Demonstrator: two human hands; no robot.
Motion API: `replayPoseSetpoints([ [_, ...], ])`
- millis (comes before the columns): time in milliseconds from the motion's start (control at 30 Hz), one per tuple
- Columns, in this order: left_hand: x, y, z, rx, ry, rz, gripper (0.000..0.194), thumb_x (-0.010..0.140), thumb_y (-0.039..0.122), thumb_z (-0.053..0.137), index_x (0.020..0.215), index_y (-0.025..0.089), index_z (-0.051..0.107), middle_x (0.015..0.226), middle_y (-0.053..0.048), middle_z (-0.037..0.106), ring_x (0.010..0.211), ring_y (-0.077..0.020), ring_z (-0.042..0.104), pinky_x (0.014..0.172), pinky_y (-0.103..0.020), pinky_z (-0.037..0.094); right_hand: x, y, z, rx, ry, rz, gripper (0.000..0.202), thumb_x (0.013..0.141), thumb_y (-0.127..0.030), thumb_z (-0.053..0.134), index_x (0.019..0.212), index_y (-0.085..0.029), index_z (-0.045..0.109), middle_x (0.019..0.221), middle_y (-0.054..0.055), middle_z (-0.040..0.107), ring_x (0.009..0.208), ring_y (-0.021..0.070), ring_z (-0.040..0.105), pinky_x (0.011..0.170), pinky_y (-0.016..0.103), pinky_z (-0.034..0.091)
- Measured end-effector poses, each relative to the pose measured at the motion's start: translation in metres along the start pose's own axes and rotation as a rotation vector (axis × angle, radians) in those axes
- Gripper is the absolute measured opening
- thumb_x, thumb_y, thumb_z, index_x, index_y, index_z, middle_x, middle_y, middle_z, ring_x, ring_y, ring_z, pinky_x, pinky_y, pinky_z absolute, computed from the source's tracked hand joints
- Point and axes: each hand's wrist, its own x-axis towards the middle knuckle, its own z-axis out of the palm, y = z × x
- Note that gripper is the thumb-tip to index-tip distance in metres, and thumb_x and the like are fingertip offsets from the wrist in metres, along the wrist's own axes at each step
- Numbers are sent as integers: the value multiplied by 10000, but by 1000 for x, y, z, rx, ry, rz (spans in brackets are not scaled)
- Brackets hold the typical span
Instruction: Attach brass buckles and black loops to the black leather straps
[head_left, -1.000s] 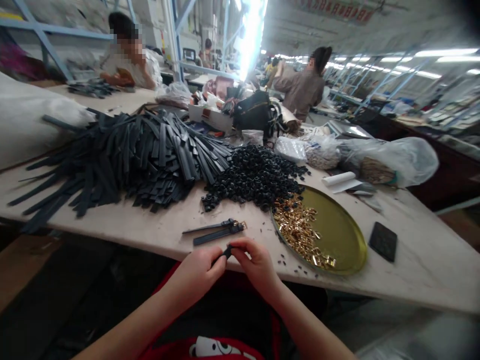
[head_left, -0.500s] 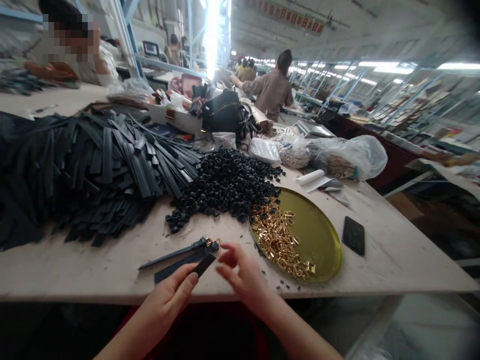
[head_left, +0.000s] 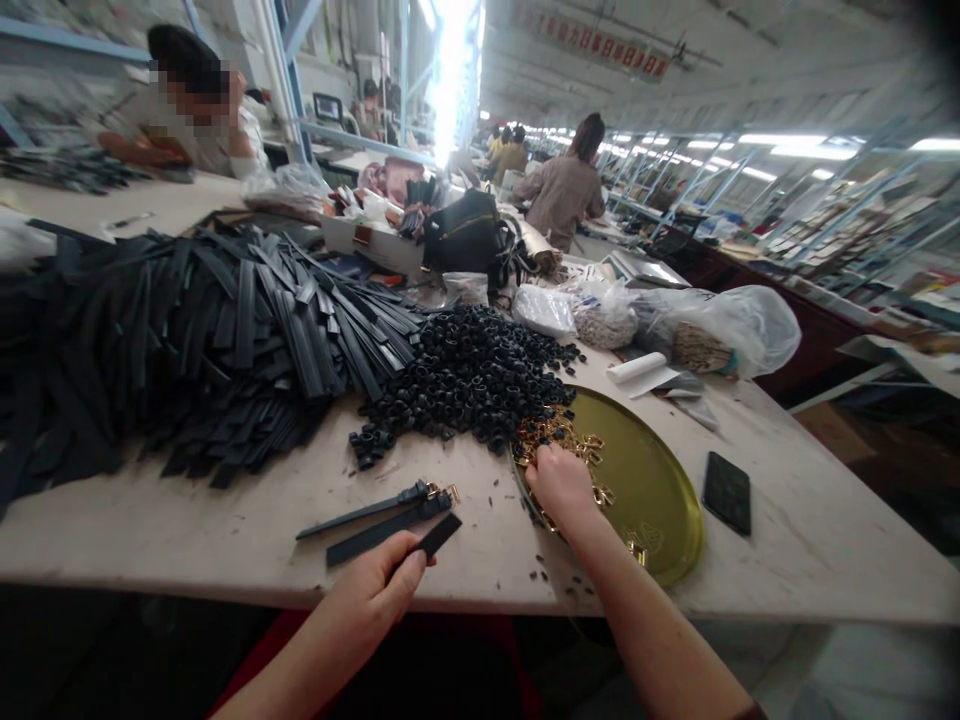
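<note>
My left hand (head_left: 379, 590) is closed on a black strap (head_left: 441, 536), whose end sticks out past the thumb. My right hand (head_left: 561, 482) is over the pile of gold buckles (head_left: 551, 428) in the round olive-gold tray (head_left: 660, 480). Its fingers are curled down into the buckles, and what they grip is hidden. On the table beside my left hand lie two black straps (head_left: 375, 532) fitted with gold buckles (head_left: 448, 493) and loops. Behind them spreads a heap of small black loops (head_left: 480, 370).
A large pile of loose black straps (head_left: 247, 330) covers the table's left side. A phone (head_left: 726, 492) lies right of the tray. Plastic bags (head_left: 761, 325), a white roll (head_left: 639, 368) and a black bag (head_left: 465, 230) sit farther back. Co-workers (head_left: 570, 190) are beyond the table.
My right hand has moved right, from beside the strap's end to the buckles in the tray. My left hand still holds the strap. The view has shifted slightly.
</note>
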Motion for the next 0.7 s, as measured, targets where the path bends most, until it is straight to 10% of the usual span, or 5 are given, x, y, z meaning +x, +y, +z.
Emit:
replayPoseSetpoints([
  [167, -8, 9, 3, 34, 85, 128, 289, 823, 433, 434, 793, 178, 568, 617, 34, 482, 581, -122, 443, 555, -208, 343, -23, -17, -26, 271, -3, -72, 183, 838, -191, 412, 761, -149, 573, 755, 85, 621, 698, 169, 573, 615, 269, 416],
  [367, -11, 6, 8, -30, 192, 173, 297, 780, 438, 497, 811, 155, 581, 669, 12, 556, 630, -136, 487, 591, -222, 385, -90, -80, -42, 1559, -533, -9, 241, 757, -395, 569, 715, -159, 549, 653, -3, 585, 556, 95, 506, 548, 228, 417],
  [533, -28, 3, 9, -66, 199, 167, 260, 767, 397, 501, 740, 148, 571, 668, 0, 586, 635, -143, 519, 574, -225, 413, -120, -98, -47, 1851, -727, 83, 205, 652, -282, 703, 759, -153, 585, 694, -24, 602, 584, 68, 515, 592, 207, 408],
  [700, -42, 7, 14, -35, 238, 166, 223, 781, 339, 471, 794, 140, 569, 688, 1, 602, 643, -144, 545, 583, -231, 425, -133, -105, -49, 1964, -657, 104, 452, 569, -204, 765, 959, -210, 538, 753, -40, 632, 650, 80, 557, 626, 205, 424],
])
